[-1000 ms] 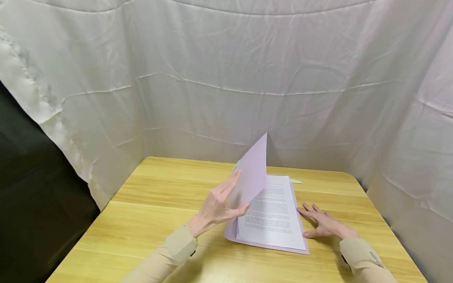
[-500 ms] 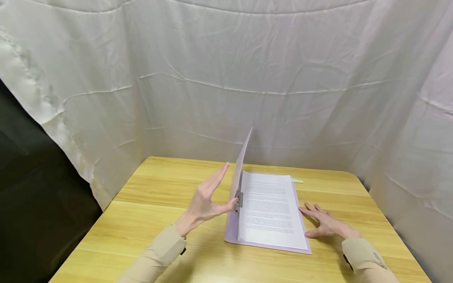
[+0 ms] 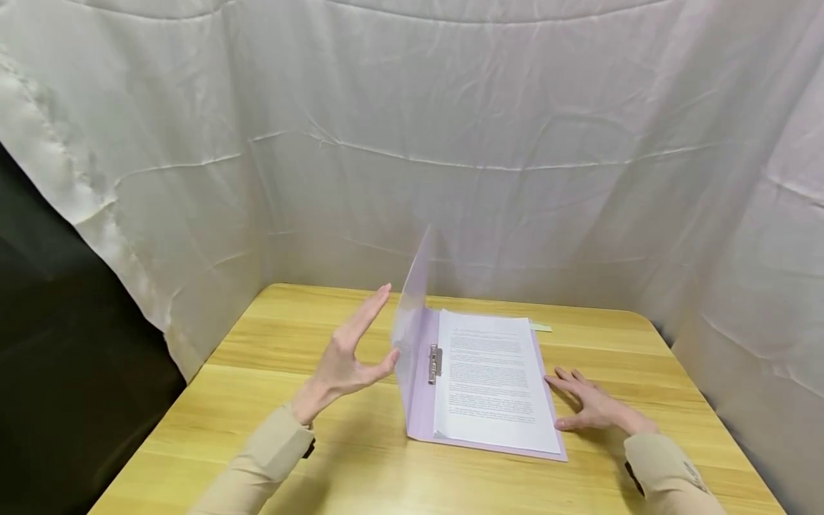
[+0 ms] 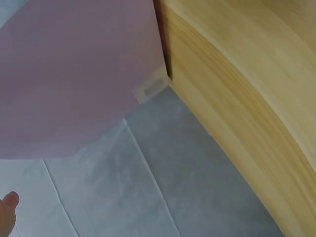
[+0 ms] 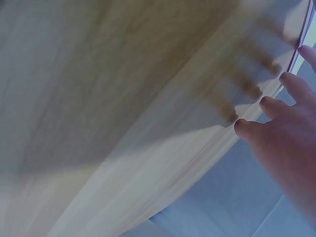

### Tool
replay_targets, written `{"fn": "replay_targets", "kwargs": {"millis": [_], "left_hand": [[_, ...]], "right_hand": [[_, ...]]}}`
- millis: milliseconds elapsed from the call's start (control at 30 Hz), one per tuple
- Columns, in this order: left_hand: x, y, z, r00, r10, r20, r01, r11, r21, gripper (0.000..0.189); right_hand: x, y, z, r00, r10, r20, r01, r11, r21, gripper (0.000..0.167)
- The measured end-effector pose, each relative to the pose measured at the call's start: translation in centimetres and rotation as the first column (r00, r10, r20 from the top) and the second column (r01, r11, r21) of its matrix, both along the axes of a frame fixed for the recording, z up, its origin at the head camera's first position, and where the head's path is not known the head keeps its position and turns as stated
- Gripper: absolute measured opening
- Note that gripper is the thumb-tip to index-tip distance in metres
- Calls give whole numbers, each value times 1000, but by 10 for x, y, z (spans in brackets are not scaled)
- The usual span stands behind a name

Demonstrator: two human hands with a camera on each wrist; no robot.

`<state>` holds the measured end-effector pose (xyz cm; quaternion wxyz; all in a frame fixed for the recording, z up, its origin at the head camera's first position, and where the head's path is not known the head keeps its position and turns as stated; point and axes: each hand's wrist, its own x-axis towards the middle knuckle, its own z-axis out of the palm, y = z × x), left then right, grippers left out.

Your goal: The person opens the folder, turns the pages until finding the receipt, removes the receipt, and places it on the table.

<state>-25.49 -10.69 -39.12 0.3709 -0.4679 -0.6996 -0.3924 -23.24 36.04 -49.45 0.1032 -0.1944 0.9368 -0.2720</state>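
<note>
A lilac folder point(image 3: 421, 418) lies on the wooden table, its front cover point(image 3: 412, 307) standing nearly upright at the left. Inside, a stack of printed sheets point(image 3: 492, 386) lies beside a metal clip point(image 3: 434, 365). My left hand point(image 3: 341, 361) is left of the cover, fingers straight and spread from the thumb, whose tip meets the cover's edge. In the left wrist view the lilac cover point(image 4: 74, 74) fills the upper left, and a fingertip point(image 4: 10, 200) shows at the edge. My right hand point(image 3: 592, 408) rests on the table with spread fingers, fingertips at the folder's right edge.
A pale tab point(image 3: 541, 327) sticks out past the folder's upper right side. The wooden table point(image 3: 270, 365) has rounded far corners. Light grey curtains point(image 3: 515, 143) hang around its back and sides, with black cloth point(image 3: 64, 357) at the left.
The cover has swung left from over the sheets to nearly upright, uncovering the clip. My left hand has moved left and somewhat down. The right hand has stayed put.
</note>
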Motion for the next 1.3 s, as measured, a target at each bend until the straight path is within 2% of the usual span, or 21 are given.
{"fn": "replay_targets", "kwargs": {"millis": [167,400,700,800,867,933,1000,1067,1167,1300], "left_hand": [[-2,-15,2,998,12,55,-11,1000,-15,72],[-5,-32,3,996,24,81,-22,1000,-21,59],[-5,-55,8,986,118,119,-107,990,-94,50],[-4,-62,11,975,169,147,-150,980,-128,48],[-3,-65,14,957,225,183,-193,965,-177,48],[-1,-69,16,931,295,213,-242,939,-244,48],[1,-72,19,898,369,238,-286,903,-321,50],[1,-74,20,862,439,253,-316,857,-408,53],[1,-76,19,815,511,273,-326,793,-514,60],[-3,-76,13,774,566,286,-327,743,-584,68]], "right_hand": [[-3,-1,2,1000,-7,-24,5,999,-44,86],[-4,-4,5,996,-11,-89,5,997,-72,77],[-3,-9,3,985,-99,-142,85,991,-105,69],[-4,-10,2,981,-121,-152,105,989,-107,70],[-5,-11,1,980,-133,-150,117,987,-112,71],[-6,-13,2,978,-140,-154,122,986,-117,70],[-6,-15,2,977,-143,-161,125,985,-118,69],[-6,-16,2,977,-144,-160,126,985,-119,69],[-6,-18,2,976,-150,-157,131,983,-125,69],[-6,-18,2,975,-156,-160,136,982,-131,68]]}}
